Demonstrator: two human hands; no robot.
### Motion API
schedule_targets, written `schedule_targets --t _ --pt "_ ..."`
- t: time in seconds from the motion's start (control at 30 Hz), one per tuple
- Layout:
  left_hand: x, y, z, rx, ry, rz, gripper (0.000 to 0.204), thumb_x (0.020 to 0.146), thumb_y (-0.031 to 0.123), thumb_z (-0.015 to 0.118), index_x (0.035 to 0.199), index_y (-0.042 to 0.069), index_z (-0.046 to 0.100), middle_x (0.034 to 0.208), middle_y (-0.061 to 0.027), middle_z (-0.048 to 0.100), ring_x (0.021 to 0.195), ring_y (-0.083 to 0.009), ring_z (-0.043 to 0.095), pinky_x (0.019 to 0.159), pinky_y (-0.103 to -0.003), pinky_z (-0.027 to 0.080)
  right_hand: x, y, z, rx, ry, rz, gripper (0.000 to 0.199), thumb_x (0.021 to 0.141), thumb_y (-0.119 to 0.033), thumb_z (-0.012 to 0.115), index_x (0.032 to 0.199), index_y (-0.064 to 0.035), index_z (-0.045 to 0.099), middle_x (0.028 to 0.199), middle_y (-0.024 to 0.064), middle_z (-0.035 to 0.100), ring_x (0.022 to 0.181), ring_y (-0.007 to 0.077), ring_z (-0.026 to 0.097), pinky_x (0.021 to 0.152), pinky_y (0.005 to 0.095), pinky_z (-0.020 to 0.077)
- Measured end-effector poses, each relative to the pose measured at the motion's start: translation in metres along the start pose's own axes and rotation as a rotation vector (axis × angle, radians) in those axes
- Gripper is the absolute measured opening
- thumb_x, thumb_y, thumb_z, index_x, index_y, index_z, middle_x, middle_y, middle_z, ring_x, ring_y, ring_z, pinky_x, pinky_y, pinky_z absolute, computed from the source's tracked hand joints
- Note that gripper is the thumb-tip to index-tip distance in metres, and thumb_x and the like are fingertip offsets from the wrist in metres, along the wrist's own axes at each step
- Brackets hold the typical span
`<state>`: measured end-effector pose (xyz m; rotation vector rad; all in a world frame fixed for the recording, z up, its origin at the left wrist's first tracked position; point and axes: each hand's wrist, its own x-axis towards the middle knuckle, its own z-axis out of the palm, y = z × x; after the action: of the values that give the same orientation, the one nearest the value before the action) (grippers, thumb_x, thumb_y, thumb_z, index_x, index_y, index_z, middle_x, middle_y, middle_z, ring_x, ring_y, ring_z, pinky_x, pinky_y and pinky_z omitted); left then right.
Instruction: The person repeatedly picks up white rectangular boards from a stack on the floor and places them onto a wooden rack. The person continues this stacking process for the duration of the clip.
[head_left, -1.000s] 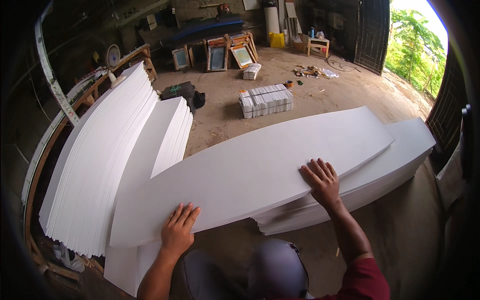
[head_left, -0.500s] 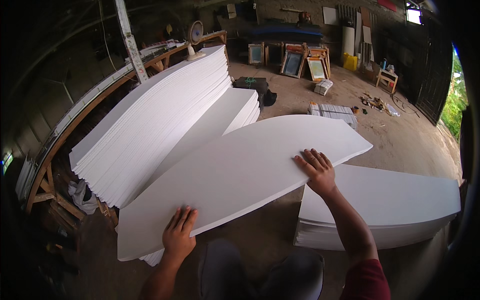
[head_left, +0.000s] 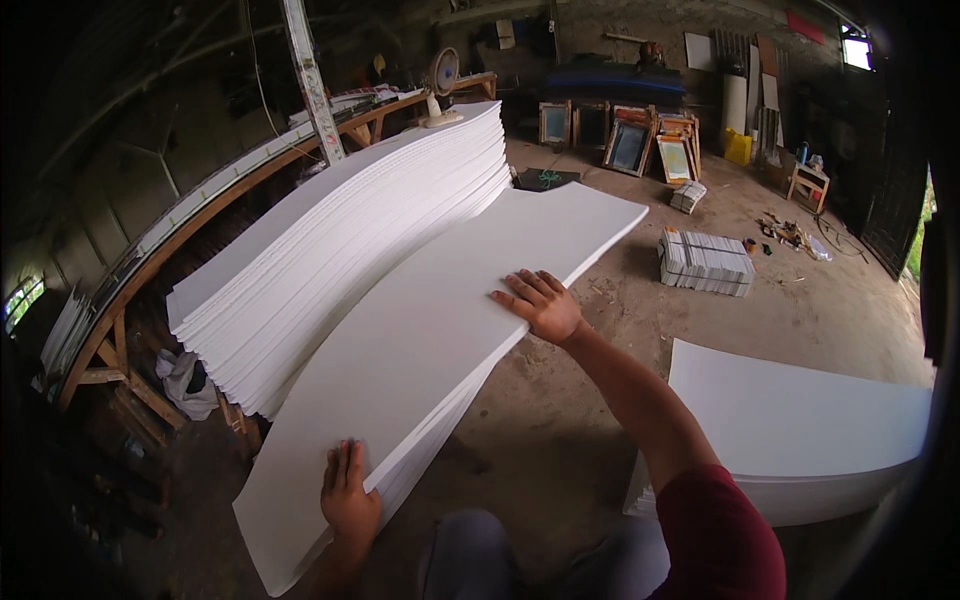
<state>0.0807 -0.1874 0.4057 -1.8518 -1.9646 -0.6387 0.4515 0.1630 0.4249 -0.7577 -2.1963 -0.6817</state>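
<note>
A long white sheet (head_left: 410, 320) stretches diagonally before me, from the lower left toward the far middle. My left hand (head_left: 350, 500) holds its near edge at the lower end, fingers lying on top. Farther along the same edge, my right hand (head_left: 545, 305) grips it with the fingers over the top face; the thumb's place under the edge is hidden. Beneath the sheet shows the side of a lower white stack (head_left: 425, 455), mostly covered. I cannot tell whether the sheet rests fully on it. A taller stack of white sheets (head_left: 340, 260) stands just beyond.
Another white stack (head_left: 800, 420) sits on the floor at right. A fan (head_left: 443, 75) stands on the tall stack's far end, beside a post (head_left: 313, 85) and a wooden bench frame (head_left: 230, 175). Tied bundles (head_left: 705, 265) and framed panels (head_left: 630, 140) lie farther back.
Both hands have carried the sheet left, its far end swinging away from the right stack and over the lower stack by the tall one. The view has shifted rightward slightly.
</note>
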Motion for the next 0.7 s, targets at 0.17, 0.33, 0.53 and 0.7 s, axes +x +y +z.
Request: schedule_targets --t 0.17,0.33,0.53,0.7 --pt "0.010 -0.029 0.119 0.133 -0.070 -0.105 0.076 0.085 0.005 0.072 0.158 0.013 0.056 0.161 -0.0143 0.059 0.147 -0.0442 0.055 0.117 -0.056 0.048 0.004 -0.060 0.129 -0.101 -0.659 0.230 0.076 0.110 -0.014 0.055 0.176 -0.0177 0.019 0.172 0.0283 0.036 0.155 0.0454 0.045 0.120 0.0545 0.0487" --pt "-0.009 -0.033 0.194 0.227 -0.316 -0.256 0.070 0.091 0.010 0.069 0.159 0.015 0.056 0.164 -0.0137 0.056 0.148 -0.0453 0.054 0.117 -0.057 0.047 -0.059 -0.229 0.176 0.206 -0.641 0.276 0.075 0.101 -0.029 0.068 0.170 -0.0270 0.039 0.165 0.0308 0.045 0.130 0.0392 0.066 0.104 0.0499 0.0592" --pt "0.021 -0.026 0.217 0.180 -0.345 -0.245 0.065 0.096 0.014 0.066 0.160 0.017 0.056 0.164 -0.0146 0.055 0.147 -0.0454 0.055 0.115 -0.056 0.048 -0.058 -0.219 0.203 0.199 -0.503 0.362 0.066 0.098 -0.010 0.063 0.161 -0.0247 0.051 0.159 0.0325 0.049 0.122 0.0369 0.072 0.091 0.0455 0.0666" --pt "0.059 -0.025 0.257 0.218 -0.366 -0.277 0.064 0.099 0.025 0.071 0.160 0.017 0.055 0.165 -0.0131 0.053 0.150 -0.0449 0.052 0.116 -0.055 0.047 -0.022 -0.248 0.183 0.320 -0.591 0.263 0.060 0.102 -0.020 0.064 0.160 -0.0173 0.052 0.156 0.0287 0.049 0.118 0.0393 0.072 0.102 0.0485 0.0630"
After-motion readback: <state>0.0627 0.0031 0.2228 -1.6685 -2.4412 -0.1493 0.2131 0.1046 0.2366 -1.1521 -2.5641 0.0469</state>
